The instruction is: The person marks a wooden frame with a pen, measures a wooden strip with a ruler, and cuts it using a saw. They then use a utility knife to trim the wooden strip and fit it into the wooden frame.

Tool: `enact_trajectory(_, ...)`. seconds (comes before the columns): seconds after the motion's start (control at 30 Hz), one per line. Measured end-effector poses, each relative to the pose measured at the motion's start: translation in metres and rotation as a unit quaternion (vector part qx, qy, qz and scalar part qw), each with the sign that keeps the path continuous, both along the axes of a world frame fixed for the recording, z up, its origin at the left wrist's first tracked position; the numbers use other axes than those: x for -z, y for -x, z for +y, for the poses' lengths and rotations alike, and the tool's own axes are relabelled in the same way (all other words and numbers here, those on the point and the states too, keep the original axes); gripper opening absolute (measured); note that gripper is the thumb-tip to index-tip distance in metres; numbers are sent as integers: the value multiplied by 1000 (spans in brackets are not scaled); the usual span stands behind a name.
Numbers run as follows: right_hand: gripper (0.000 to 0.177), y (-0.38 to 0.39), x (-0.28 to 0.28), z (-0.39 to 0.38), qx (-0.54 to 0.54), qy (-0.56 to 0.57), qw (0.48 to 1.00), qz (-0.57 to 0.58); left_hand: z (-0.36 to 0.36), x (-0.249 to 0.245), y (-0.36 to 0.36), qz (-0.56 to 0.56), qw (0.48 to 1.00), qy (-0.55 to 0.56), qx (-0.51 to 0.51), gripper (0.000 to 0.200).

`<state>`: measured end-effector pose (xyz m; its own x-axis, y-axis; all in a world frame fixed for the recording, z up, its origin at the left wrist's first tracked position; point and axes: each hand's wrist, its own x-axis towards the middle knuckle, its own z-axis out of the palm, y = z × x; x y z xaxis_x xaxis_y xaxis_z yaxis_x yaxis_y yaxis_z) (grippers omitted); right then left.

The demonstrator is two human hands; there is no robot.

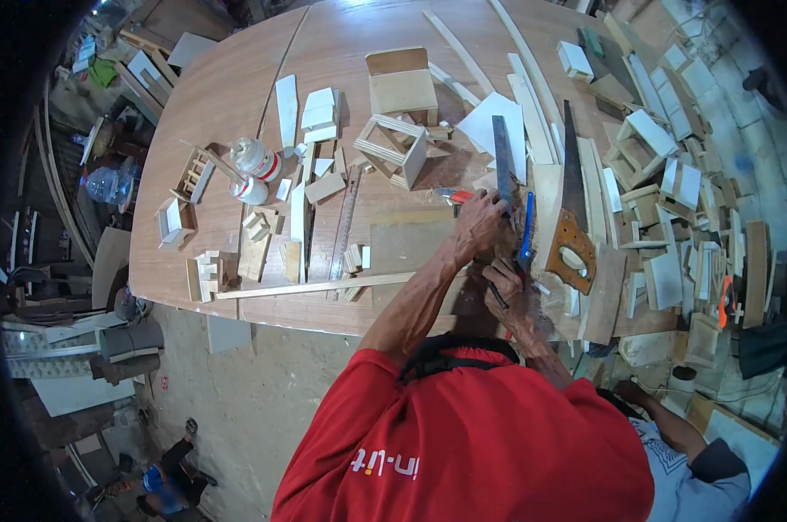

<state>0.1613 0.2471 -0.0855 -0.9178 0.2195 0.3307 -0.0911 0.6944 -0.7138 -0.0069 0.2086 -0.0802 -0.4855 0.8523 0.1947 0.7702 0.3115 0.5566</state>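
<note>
My left hand is closed over the lower end of a steel ruler, whose upper part lies across a white board. Just below it, my right hand grips a thin black pen-like tool; its tip is hard to make out. The piece under both hands is mostly hidden. A blue-handled tool lies to the right of my hands. Left of my left hand is a red and grey hand tool, perhaps a cutter.
A handsaw rests on wooden strips at the right. Small wooden frames, two glue bottles and a long metal rule occupy the table. Wood offcuts pile up at far right. Another person is at lower right.
</note>
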Motion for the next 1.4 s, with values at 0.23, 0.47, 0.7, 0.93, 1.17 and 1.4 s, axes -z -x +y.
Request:
enact_trajectory(0.23,27,5,-2,2,-17,-21,999,41,0,-4,-2,81,996,48,-13,26)
enact_trajectory(0.47,33,3,8,3,-1,-41,998,36,-49,-17,-18,64,996,-43,-52,47)
enact_trajectory(0.7,17,12,-7,0,-50,-41,998,12,-180,-25,-63,34,973,-25,-227,43)
enact_trajectory(0.93,20,20,-12,-1,-80,-40,996,3,-228,5,-80,85,940,68,-324,39)
enact_trajectory(1.17,20,16,-15,-5,-91,-46,995,20,-233,16,-78,77,944,-10,-322,31)
enact_trajectory(1.4,23,12,-11,-5,-74,-22,997,-19,-231,22,-78,96,939,-15,-330,30)
